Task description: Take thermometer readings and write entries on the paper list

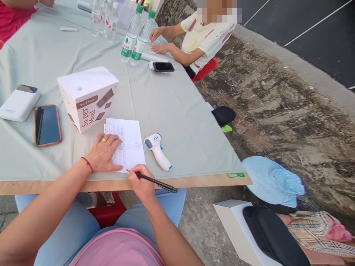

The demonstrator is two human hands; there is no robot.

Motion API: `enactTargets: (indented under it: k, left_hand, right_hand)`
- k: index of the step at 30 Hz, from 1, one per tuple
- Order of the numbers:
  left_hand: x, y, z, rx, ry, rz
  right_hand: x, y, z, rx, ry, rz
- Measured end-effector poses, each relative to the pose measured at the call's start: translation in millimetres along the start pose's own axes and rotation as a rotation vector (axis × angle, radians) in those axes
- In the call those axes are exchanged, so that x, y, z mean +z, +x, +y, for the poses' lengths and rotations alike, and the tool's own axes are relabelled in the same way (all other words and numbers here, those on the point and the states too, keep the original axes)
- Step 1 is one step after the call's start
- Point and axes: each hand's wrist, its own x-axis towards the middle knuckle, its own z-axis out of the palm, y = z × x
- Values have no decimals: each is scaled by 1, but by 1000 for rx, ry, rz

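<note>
A white sheet of paper [130,135] with columns of handwriting lies near the table's front edge. My left hand [105,152], with a ring and a red wrist cord, rests flat across its left side, fingers spread. In my right hand [142,183] is a black pen [159,183], its tip at the sheet's lower edge. Just right of the paper lies a white and blue infrared thermometer [158,150]. A white "Su-per Meal" box [88,98] stands behind my left hand.
At left lie a phone [47,125] and a white power bank [20,102]. Water bottles [134,37], a black phone [163,67] and a white pen [69,29] are farther back. A person [205,40] sits across at right. A blue hat [273,181] is beside the table corner.
</note>
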Motion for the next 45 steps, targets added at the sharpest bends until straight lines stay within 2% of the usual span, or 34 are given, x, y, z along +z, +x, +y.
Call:
enactTargets:
  k: [28, 35, 45]
  left_hand:
    - [0, 1, -1, 4, -1, 9]
    - [1, 1, -2, 8, -2, 11]
    - [1, 1, -2, 5, -5, 10]
  right_hand:
    - [1, -1, -1, 11, -38, -14]
    - [1, -2, 0, 0, -5, 61]
    - [1, 0, 0, -26, -49, 35]
